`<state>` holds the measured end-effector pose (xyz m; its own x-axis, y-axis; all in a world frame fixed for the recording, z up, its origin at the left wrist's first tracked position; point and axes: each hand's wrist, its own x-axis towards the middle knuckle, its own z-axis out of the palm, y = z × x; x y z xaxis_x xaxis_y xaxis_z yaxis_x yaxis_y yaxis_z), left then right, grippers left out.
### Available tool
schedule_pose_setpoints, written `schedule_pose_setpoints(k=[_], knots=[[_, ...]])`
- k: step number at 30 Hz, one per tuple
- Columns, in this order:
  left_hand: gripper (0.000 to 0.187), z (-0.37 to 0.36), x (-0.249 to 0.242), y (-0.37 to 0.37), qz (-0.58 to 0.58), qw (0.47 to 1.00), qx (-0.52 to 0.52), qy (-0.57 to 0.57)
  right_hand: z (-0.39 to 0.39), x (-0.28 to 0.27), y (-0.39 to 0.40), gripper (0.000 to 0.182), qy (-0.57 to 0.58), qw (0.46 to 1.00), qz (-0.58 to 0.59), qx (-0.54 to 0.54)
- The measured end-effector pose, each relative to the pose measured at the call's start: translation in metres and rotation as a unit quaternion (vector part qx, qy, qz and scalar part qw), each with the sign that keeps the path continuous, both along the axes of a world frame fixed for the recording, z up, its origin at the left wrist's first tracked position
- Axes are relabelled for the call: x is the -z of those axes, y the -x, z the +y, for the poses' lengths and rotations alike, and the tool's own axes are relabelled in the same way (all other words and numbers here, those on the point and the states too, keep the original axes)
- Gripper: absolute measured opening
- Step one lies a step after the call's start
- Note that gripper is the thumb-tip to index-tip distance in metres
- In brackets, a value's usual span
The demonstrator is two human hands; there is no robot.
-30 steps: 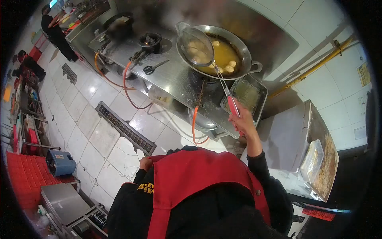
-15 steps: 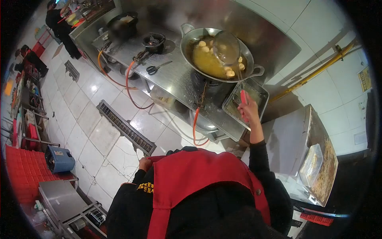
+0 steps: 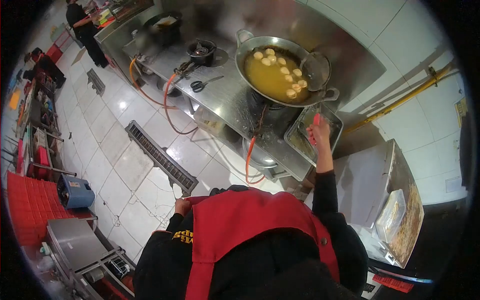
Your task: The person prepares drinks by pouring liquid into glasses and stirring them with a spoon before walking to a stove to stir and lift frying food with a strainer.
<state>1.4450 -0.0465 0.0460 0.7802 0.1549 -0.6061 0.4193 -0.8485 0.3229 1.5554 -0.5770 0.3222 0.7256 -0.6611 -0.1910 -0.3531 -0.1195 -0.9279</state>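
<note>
Head view: the right hand [image 3: 318, 134] is clenched round the red handle [image 3: 316, 119] of a wire skimmer [image 3: 316, 67], whose round basket rests tilted against the far right rim of the wok [image 3: 286, 70]. The wok sits on a burner on the steel bench [image 3: 222, 97] and holds yellow oil with pale dough balls [image 3: 280, 67] floating loose — none show inside the basket. Just below the hand lies a greasy metal tray [image 3: 305, 135], near the bench's edge. The left hand [image 3: 182, 205] hangs low by the red apron [image 3: 245, 225]; its grip is too small and too hidden to judge.

Further left on the bench lie scissors [image 3: 205, 84], beside a second burner [image 3: 201, 50] and a dark pan [image 3: 162, 25]. Another person [image 3: 85, 27] stands at the far end of the room.

To handle this well, I judge the skimmer should stay low and move slowly through the oil, with the arm kept clear of the rim and the balls turned gently so nothing splashes.

Against the earlier frames, the basket — a second ago lifted over the wok's left side with balls in it — now leans empty on the right rim. The balls have spread across the oil, and the hand has risen toward the tray's far corner.
</note>
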Motion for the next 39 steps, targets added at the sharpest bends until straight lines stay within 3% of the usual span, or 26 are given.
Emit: schedule_pose_setpoints(k=[1,4,7,8,10,13,17,19,22,26,28,34,35,37,38,39], knots=[[0.027,-0.001,-0.004,0.001,0.005,0.999,-0.045,0.009,0.002,0.003,-0.005,0.03,-0.062,0.998,-0.026,-0.007],[0.029,0.015,0.034,0.006,-0.024,0.999,-0.03,-0.002,-0.004,0.023,-0.026,0.02,-0.164,0.98,-0.059,-0.093],[0.03,0.008,0.004,0.01,0.008,0.998,-0.064,-0.001,-0.001,0.031,-0.045,0.019,-0.251,0.961,-0.067,-0.096],[0.03,0.009,-0.002,0.012,0.008,0.998,-0.067,-0.001,0.001,0.031,-0.049,0.019,-0.251,0.961,-0.066,-0.099],[0.031,0.009,-0.013,0.016,-0.003,0.995,0.095,-0.039,0.006,0.032,-0.058,0.018,-0.287,0.947,-0.084,-0.121],[0.031,0.032,0.073,0.022,0.005,0.998,0.04,-0.044,0.016,0.026,-0.069,0.018,-0.3,0.941,-0.096,-0.123],[0.03,0.028,0.056,0.023,-0.014,0.996,0.076,-0.047,0.027,0.021,-0.075,0.021,-0.3,0.939,-0.101,-0.135],[0.031,0.01,0.006,0.017,0.05,0.996,-0.071,-0.036,0.032,0.017,-0.074,0.025,-0.285,0.942,-0.095,-0.15],[0.032,-0.001,-0.024,0.015,0.03,0.996,-0.072,-0.032,0.039,0.014,-0.071,0.03,-0.249,0.948,-0.085,-0.178],[0.033,0.004,-0.013,0.014,0.024,0.997,-0.072,0.004,0.054,0.012,-0.063,0.038,-0.222,0.957,-0.078,-0.167],[0.032,-0.009,-0.038,0.011,0.027,0.993,-0.103,-0.048,0.058,0.015,-0.059,0.054,-0.13,0.975,-0.056,-0.17],[0.029,0.011,-0.004,0.013,-0.01,0.997,0.074,-0.012,0.076,0.003,-0.033,0.065,0.068,0.982,-0.003,-0.175],[0.029,0.014,0.005,0.013,-0.01,0.997,0.076,-0.013,0.077,0.004,-0.028,0.065,0.067,0.983,-0.002,-0.173],[0.029,0.016,0.019,0.01,0.017,1.0,-0.013,0.004,0.078,0.006,-0.019,0.066,0.139,0.976,0.008,-0.165],[0.029,0.015,0.012,0.009,0.018,1.0,-0.009,0.003,0.08,0.006,-0.012,0.066,0.139,0.977,0.009,-0.162],[0.029,0.013,0.002,0.007,0.006,0.998,0.058,-0.006,0.081,0.003,-0.005,0.066,0.167,0.972,-0.012,-0.166]])
